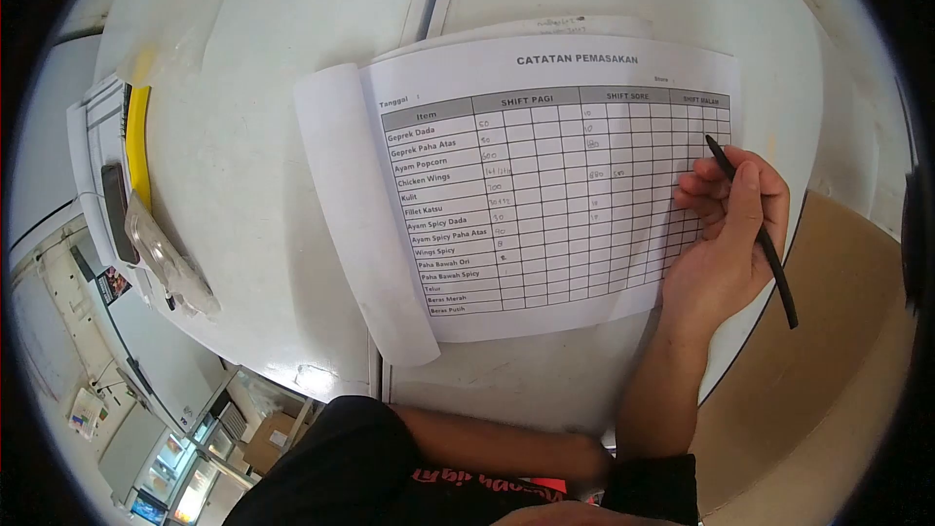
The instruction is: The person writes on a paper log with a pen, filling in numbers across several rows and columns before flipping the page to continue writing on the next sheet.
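My right hand (735,224) is closed round a slim black pen (776,268). The pen's upper end points at the right-hand columns of a printed sheet (545,317), and the side of the hand rests by the sheet's right edge. "CATATAN PEMASAKAN" heads the sheet, above a table of item names and shift columns with handwritten numbers in some cells. A folded-back page (355,224) curls along its left side, and more paper (487,37) shows behind the top edge. My left forearm lies across my body; its hand is hidden behind my right arm.
The papers lie on a white panelled surface (263,136) with a dark seam. At the left are a yellow strip (138,141), a dark slim object (119,214) and a clear plastic item (166,258). Brown cardboard (808,331) stands at the right, and a box (270,440) lower left.
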Available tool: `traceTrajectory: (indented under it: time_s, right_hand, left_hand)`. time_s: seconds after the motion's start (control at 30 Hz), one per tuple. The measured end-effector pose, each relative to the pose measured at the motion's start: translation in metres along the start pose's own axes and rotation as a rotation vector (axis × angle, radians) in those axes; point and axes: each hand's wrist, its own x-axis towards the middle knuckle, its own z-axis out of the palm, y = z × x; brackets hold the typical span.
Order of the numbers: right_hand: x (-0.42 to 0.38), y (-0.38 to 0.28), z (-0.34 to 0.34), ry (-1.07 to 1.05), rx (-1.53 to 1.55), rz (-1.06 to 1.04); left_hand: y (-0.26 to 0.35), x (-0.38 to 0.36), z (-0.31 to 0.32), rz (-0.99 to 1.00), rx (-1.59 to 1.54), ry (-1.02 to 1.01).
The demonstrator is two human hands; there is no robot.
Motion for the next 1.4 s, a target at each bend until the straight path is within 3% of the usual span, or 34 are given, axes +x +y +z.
traceTrajectory:
  time_s: [0.03, 0.07, 0.13, 0.27, 0.33, 0.47, 0.53, 0.67, 0.77, 0.83, 0.87, 0.93, 1.0, 1.13, 1.23, 1.4]
  right_hand:
    - [0.000, 0.000, 0.000, 0.003, -0.008, 0.007]
    - [0.000, 0.000, 0.000, 0.002, -0.008, 0.007]
    - [0.000, 0.001, 0.000, 0.006, 0.013, 0.002]
    - [0.000, 0.000, 0.000, 0.001, -0.013, 0.005]
    - [0.001, 0.001, -0.001, -0.008, -0.003, -0.005]
    - [0.000, 0.000, 0.001, 0.009, -0.008, 0.006]
    - [0.000, 0.001, 0.000, -0.008, -0.003, -0.011]
    - [-0.002, 0.000, 0.001, -0.008, -0.037, -0.018]
    - [-0.013, 0.000, -0.001, -0.024, 0.013, -0.194]
    - [-0.026, -0.006, -0.004, -0.219, 0.203, -0.407]
    - [-0.029, -0.007, -0.011, -0.388, 0.075, -0.442]
    - [-0.035, -0.009, -0.011, -0.463, -0.025, -0.416]
    - [-0.041, -0.008, -0.007, -0.539, -0.125, -0.384]
    - [-0.046, 0.000, -0.002, -0.428, -0.167, -0.235]
    - [-0.045, -0.002, -0.001, -0.413, -0.127, -0.166]
    - [-0.043, 0.002, -0.003, -0.415, -0.149, -0.182]
  left_hand:
    - [0.031, -0.043, -0.051, 0.082, -0.075, 0.401]
    - [0.041, -0.050, -0.107, 0.082, -0.075, 0.402]
    - [0.057, -0.055, -0.178, -0.072, -0.144, -0.344]
    - [0.057, -0.057, -0.191, -0.138, -0.240, -0.468]
    - [0.057, -0.066, -0.194, -0.088, -0.181, -0.279]
    - [0.056, -0.060, -0.181, -0.091, -0.184, -0.258]
    - [0.053, -0.050, -0.174, -0.093, -0.197, -0.404]
    - [0.053, -0.054, -0.163, -0.128, -0.231, -0.303]
    - [0.055, -0.057, -0.180, -0.082, -0.223, -0.319]
    - [0.052, -0.052, -0.165, -0.076, -0.199, -0.302]
    - [0.031, -0.040, -0.113, -0.070, -0.195, -0.305]
    - [0.019, -0.009, 0.024, -0.113, -0.124, 0.081]
    - [0.034, -0.038, -0.054, -0.106, -0.145, 0.020]
    - [0.070, -0.090, -0.235, -0.097, -0.233, -0.198]
    - [0.057, -0.067, -0.198, -0.069, -0.198, -0.348]
    - [0.056, -0.057, -0.200, -0.091, -0.228, -0.414]
